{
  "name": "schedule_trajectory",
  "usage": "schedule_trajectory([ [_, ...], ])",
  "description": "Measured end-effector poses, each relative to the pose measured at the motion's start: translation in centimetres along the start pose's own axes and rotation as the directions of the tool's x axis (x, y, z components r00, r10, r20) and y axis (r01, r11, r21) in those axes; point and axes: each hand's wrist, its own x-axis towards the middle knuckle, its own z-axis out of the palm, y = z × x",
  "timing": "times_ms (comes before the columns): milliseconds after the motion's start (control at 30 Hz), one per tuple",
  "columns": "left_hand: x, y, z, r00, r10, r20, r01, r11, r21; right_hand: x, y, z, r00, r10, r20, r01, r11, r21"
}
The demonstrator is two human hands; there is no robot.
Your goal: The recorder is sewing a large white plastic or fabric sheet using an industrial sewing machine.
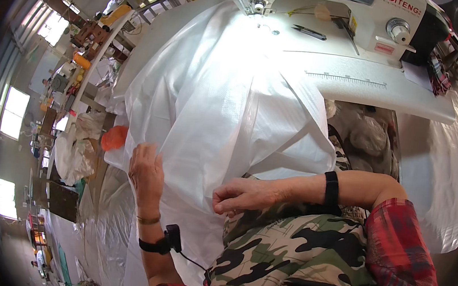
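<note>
A large white plastic sheet (pixel 210 112), shiny and woven-looking, drapes from the sewing machine (pixel 337 7) down over my lap in long folds. Its far end lies under the bright light by the needle area (pixel 255 6). Along the sheet's left side, my left hand (pixel 145 178) lies with fingers stretched out, slightly blurred. My right hand (pixel 242 195) is closed over the sheet's near part, above my camouflage apron (pixel 295 254). Whatever its curled fingers pinch is hidden. An orange-red object (pixel 114 138) sits just beyond my left hand, partly covered by the sheet.
On the machine table (pixel 352 72) lie a black pen-like tool (pixel 309 32) and a printed ruler strip (pixel 345 79). Clear plastic bags (pixel 367 134) fill an opening below its right side. A cluttered workbench (pixel 98 64) runs along the left, with plastic sheeting on the floor.
</note>
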Motion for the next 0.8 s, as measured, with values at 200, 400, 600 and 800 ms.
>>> schedule_trajectory([
  [200,2.4,10.7,-3.4,0.978,0.127,0.166,-0.060,0.931,-0.360,1.2,-2.1,1.5,0.988,-0.148,0.046,0.152,0.876,-0.458],
  [400,0.6,8.3,2.7,0.922,-0.084,0.377,0.318,0.720,-0.616,-0.9,-2.1,-0.8,0.992,-0.125,-0.010,0.103,0.854,-0.510],
  [600,-0.4,6.7,2.5,0.889,-0.220,0.402,0.448,0.236,-0.862,-3.8,0.3,-6.2,0.611,-0.198,-0.766,0.004,0.969,-0.247],
  [800,1.4,7.0,-0.1,0.923,-0.243,0.298,0.361,0.282,-0.889,-1.0,0.7,-6.9,0.337,-0.115,-0.934,0.325,0.946,0.000],
])
